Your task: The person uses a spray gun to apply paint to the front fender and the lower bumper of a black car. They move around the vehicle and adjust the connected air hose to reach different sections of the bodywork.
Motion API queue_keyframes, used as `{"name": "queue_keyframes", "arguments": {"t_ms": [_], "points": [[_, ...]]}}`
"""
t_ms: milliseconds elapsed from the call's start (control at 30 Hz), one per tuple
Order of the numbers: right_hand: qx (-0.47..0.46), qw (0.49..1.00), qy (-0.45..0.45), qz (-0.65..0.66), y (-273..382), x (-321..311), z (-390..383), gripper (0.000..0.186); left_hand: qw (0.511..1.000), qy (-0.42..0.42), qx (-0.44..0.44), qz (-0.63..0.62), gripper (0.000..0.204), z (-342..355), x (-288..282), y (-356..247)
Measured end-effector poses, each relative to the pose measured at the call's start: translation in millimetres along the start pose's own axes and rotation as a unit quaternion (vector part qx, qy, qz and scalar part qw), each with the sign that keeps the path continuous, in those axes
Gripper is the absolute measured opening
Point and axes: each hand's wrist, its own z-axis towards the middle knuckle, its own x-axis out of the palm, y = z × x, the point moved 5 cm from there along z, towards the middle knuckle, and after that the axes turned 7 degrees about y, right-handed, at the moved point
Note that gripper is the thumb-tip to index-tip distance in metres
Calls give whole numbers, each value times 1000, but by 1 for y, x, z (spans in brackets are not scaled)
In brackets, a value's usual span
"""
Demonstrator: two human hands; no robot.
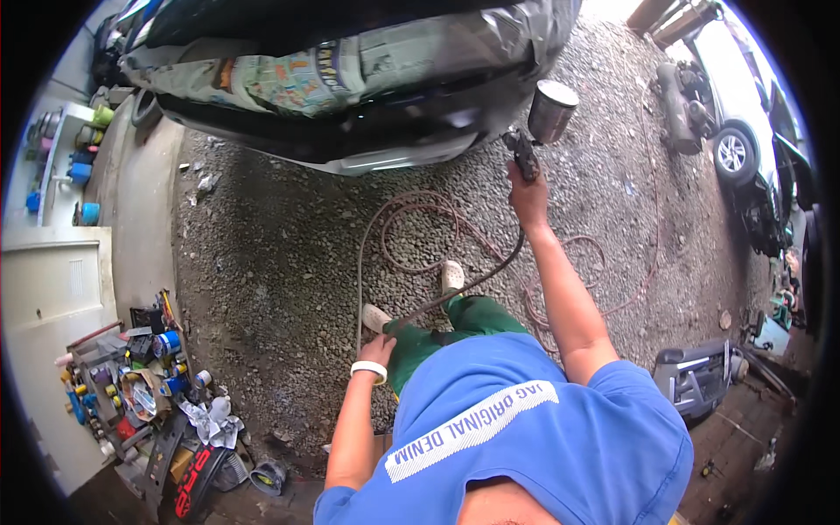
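My right hand (528, 197) is wrapped around the grip of a spray gun (523, 156), held out ahead at the right of the car. A silvery cylindrical cup (553, 112) is attached to the gun. From the gun's grip a dark air hose (477, 282) curves down and left across my legs to my left hand (378, 350). That hand, beside my left thigh, has its fingers closed around the hose. In front of me stands a glossy black car body (350, 136), partly masked with newspaper (302, 80); a gap separates it from the gun.
Reddish hose (411, 197) lies in loops on the gravel (271, 236) around my feet. A cluttered rack of cans and tools (140, 376) stands at the left. On the right are a grey bumper (696, 376), a compressor tank (681, 114) and a white car (733, 105).
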Motion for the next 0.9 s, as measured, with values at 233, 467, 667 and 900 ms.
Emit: {"name": "queue_keyframes", "arguments": {"t_ms": [233, 467, 667, 900], "points": [[-15, 993, 80, -83, 50, 104, -57, 43, 995, -46, -41, -73, 46, -36, -3, 70], [-62, 989, 135, -22, 96, 201, -93, 45, 990, -94, -54, -88, 44, -59, -8, 142], [85, 958, 271, 37, 117, 223, -113, 52, 988, -99, -84, -79, 43, -69, -26, 162], [-63, 990, 93, -89, 73, 128, -53, 47, 999, -40, -9, -30, 40, -35, -36, 61]]}}
